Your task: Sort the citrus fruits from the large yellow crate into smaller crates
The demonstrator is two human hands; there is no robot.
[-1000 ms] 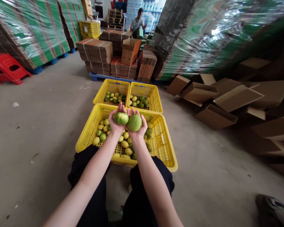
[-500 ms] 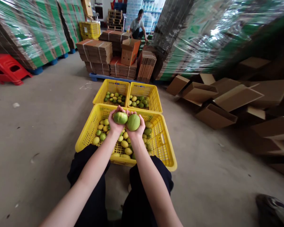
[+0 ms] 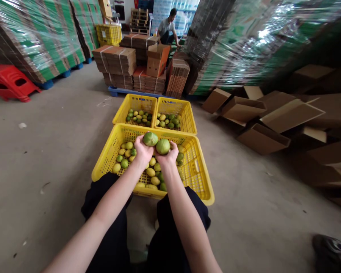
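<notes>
Our left hand (image 3: 144,152) grasps an oval green fruit (image 3: 150,139), right hand (image 3: 168,158) a rounder fruit (image 3: 163,146)
Perforated plastic crate (image 3: 201,180) below; cardboard boxes (image 3: 263,138) right.

2 green fruits held, 3 near crates.
Left hand (image 3: 144,152): 1 fruit (image 3: 150,139). Right hand (image 3: 167,158): 1 lime-green fruit (image 3: 163,146). Near crates: 1 big crate (image 3: 206,174), 2 small behind, left one (image 3: 119,112) and right one (image 3: 188,115). Loose fruit (image 3: 150,172) overlaps, no exact count. Further back: 1 person (image 3: 167,28), 1 upright box (image 3: 155,62).
</notes>
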